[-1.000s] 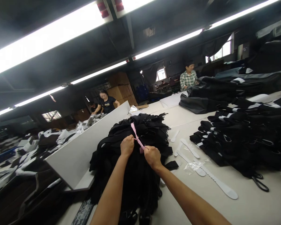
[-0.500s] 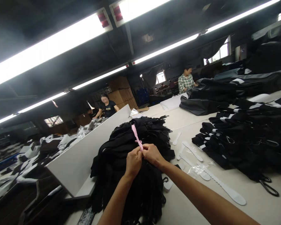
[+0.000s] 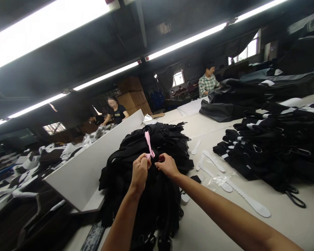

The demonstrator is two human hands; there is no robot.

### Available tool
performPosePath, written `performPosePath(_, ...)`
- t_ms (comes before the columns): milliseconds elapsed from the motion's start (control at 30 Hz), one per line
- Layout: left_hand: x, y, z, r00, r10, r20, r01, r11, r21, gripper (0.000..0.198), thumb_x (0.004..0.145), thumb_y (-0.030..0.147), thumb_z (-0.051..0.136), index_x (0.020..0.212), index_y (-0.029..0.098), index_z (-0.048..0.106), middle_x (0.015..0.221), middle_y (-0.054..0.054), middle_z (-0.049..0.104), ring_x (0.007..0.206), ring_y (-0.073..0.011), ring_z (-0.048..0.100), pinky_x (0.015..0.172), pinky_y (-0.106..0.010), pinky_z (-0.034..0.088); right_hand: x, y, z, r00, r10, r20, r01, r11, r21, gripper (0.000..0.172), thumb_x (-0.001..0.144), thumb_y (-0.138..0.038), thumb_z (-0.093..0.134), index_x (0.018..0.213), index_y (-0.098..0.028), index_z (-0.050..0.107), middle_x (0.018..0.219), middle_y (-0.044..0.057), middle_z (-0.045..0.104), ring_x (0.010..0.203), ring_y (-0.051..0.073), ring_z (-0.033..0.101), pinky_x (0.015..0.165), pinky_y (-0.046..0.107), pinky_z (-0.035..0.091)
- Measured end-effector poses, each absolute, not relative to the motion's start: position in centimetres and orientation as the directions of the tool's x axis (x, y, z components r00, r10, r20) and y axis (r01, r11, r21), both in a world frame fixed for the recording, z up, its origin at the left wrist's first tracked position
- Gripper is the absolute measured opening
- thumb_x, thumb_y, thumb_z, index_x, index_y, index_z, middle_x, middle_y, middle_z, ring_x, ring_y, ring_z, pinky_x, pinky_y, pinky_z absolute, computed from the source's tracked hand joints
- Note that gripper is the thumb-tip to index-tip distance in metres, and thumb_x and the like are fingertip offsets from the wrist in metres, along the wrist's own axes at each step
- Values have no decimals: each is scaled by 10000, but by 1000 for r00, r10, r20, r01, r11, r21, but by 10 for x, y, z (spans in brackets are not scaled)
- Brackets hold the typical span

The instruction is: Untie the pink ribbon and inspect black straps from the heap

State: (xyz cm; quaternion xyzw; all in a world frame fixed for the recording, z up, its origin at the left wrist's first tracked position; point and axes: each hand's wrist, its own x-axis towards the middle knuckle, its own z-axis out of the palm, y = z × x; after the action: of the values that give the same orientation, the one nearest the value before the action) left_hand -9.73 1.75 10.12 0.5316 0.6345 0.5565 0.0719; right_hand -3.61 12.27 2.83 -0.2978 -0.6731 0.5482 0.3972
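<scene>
A big bundle of black straps (image 3: 146,181) lies on the pale table (image 3: 277,226) in front of me. A pink ribbon (image 3: 148,143) runs over the top of the bundle. My left hand (image 3: 140,170) pinches the ribbon's near end at its knot. Just right of the knot, my right hand (image 3: 167,164) is closed with its fingertips pinched against the bundle; what it grips is hidden. The two hands sit a few centimetres apart on top of the pile.
Several white scalloped plastic strips (image 3: 246,200) and a clear wrapper (image 3: 219,181) lie right of the bundle. More black straps (image 3: 272,153) and dark bags (image 3: 240,101) fill the right side. A white divider board (image 3: 94,164) stands left. Two people work at the back.
My hands first held the ribbon stretched between them, then came together at the knot. Now they have parted slightly, and the ribbon's free end lies along the bundle.
</scene>
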Motion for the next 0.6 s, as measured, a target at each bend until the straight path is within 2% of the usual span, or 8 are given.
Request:
performPosePath(100,-106,40,121,-351,766,539,622,-239,745,154,875,282,358,851,193,481,764,3,525,659,-113,524,652,-247,485,-38,126,24,-520,825,222,-77,214,-974,117,741,-213,702,836,-155,666,837,20,651,655,135,635,614,250,510)
performPosePath(200,-130,53,135,-319,739,594,725,-214,655,275,867,334,461,1102,195,487,1073,-73,588,978,-183,606,880,-341,522,-32,127,20,-555,798,234,-137,190,-972,131,732,-268,722,757,-159,653,929,26,633,686,123,608,609,240,489)
performPosePath(300,-159,59,134,-275,743,611,854,-104,510,372,785,259,599,1148,199,548,1255,-99,545,1238,-233,506,1112,-411,379,-21,125,13,-655,718,237,-217,122,-969,215,754,-363,710,741,-170,616,914,22,644,706,121,601,601,227,483)
performPosePath(433,-188,61,112,-196,846,496,945,27,327,530,756,185,646,1275,212,544,1413,-123,523,1366,-260,438,1186,-477,275,-7,118,5,-761,608,226,-289,-5,-957,387,826,-558,597,761,-177,590,717,12,650,670,130,601,624,236,487)
performPosePath(533,-197,64,94,-201,871,448,971,117,209,637,811,177,616,1416,238,425,1571,-121,368,1475,-275,283,1217,-561,119,1,102,5,-702,689,179,-306,-65,-950,450,847,-604,530,672,-192,483,553,-36,508,514,91,444,515,213,369)
performPosePath(600,-197,67,88,-222,871,437,973,172,151,647,856,170,561,1465,226,352,1599,-129,316,1497,-272,228,1215,-577,72,10,81,10,-648,750,128,-302,-99,-948,460,859,-595,502,629,-211,393,505,-63,384,466,82,309,459,226,254)
